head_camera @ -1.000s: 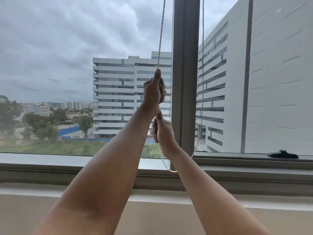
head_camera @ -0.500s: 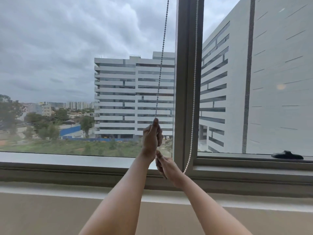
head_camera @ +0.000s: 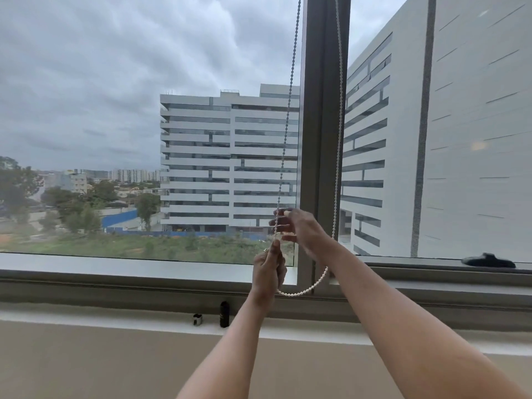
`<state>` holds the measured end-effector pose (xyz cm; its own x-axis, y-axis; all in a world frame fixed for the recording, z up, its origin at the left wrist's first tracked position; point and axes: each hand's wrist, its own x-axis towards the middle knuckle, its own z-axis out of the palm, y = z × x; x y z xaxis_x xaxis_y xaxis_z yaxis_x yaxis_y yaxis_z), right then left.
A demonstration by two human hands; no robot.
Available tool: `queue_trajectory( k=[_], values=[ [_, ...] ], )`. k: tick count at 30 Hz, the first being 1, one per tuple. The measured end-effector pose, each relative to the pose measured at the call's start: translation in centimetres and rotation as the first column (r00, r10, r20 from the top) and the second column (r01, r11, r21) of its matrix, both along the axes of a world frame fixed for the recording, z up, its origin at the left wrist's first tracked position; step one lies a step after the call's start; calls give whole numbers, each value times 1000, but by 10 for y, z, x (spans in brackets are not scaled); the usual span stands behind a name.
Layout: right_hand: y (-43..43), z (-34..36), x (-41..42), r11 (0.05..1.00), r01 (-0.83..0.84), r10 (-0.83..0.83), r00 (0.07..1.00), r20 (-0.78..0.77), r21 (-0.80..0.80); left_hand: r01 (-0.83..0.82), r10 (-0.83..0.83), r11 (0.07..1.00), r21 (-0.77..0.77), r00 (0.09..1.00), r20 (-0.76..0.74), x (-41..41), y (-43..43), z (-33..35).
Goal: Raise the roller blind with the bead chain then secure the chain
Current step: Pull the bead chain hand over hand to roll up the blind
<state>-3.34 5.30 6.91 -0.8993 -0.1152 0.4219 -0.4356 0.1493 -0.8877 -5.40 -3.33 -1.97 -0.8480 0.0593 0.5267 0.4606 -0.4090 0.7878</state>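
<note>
A white bead chain (head_camera: 288, 110) hangs in a loop in front of the window, one strand left of the grey mullion (head_camera: 322, 125) and one over it. My left hand (head_camera: 269, 273) is closed around the left strand low down, near the sill. My right hand (head_camera: 303, 230) is just above it, fingers spread and curled beside the same strand; I cannot tell if it grips the chain. The bottom of the loop curves under my right wrist. The roller blind itself is out of view above.
A grey window frame and sill (head_camera: 115, 283) run across the view. On the white ledge stand a small black cylinder (head_camera: 224, 314) and a tiny black-and-white object (head_camera: 197, 319). A black window handle (head_camera: 488, 260) lies at the right.
My left hand has pulled the chain's left strand down from chest height to the sill. My right hand has let go low down and risen above the left hand.
</note>
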Motion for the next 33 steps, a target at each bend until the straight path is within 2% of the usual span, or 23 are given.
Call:
queue_trajectory(
  k=[3, 5, 7, 9, 12, 14, 16, 18, 22, 25, 27, 29, 33],
  values=[
    [-10, 36, 9, 959, -84, 64, 994, -84, -271, -14, 13, 1000, -20, 1000, -21, 2, 2, -1],
    [-15, 58, 16, 925, -130, 95, 989, -113, -356, -9, 9, 1000, -10, 1000, -21, 5, 2, -1],
    [-19, 73, 21, 935, -104, 67, 990, -121, -338, 1, -1, 1000, -13, 1000, -20, 8, 1, 0],
    [-23, 76, 20, 962, 14, -59, 986, -157, -274, 0, -1, 999, -48, 999, -33, 9, 2, 0],
    [-31, 68, 12, 947, 198, -278, 900, -337, -252, -10, 1, 990, -141, 998, -64, 8, 1, 3],
    [-33, 67, 10, 937, 259, -337, 848, -409, -234, 75, -81, 978, -194, 996, -22, 6, -5, 8],
    [-33, 68, 11, 940, 270, -337, 834, -436, -211, 147, -143, 957, -249, 989, 35, 3, -15, 16],
    [-32, 69, 11, 942, 262, -332, 831, -446, -212, 147, -142, 961, -235, 989, 42, -1, -25, 35],
    [-25, 67, 9, 932, 287, -359, 821, -443, -224, 104, -109, 991, -86, 992, -58, 1, -32, 116],
    [-25, 67, 6, 930, 298, -364, 819, -444, -214, 48, -75, 988, -148, 980, -186, 16, -24, 181],
    [-28, 67, 3, 929, 303, -368, 818, -442, -212, 43, -77, 984, -175, 978, -196, 27, -17, 211],
    [-32, 67, 1, 925, 316, -379, 816, -436, -211, 117, -153, 975, -188, 970, -189, 34, -10, 226],
    [-35, 66, 3, 927, 331, -375, 807, -456, -177, 141, -145, 989, -30, 963, -226, 29, -3, 227]
  ],
)
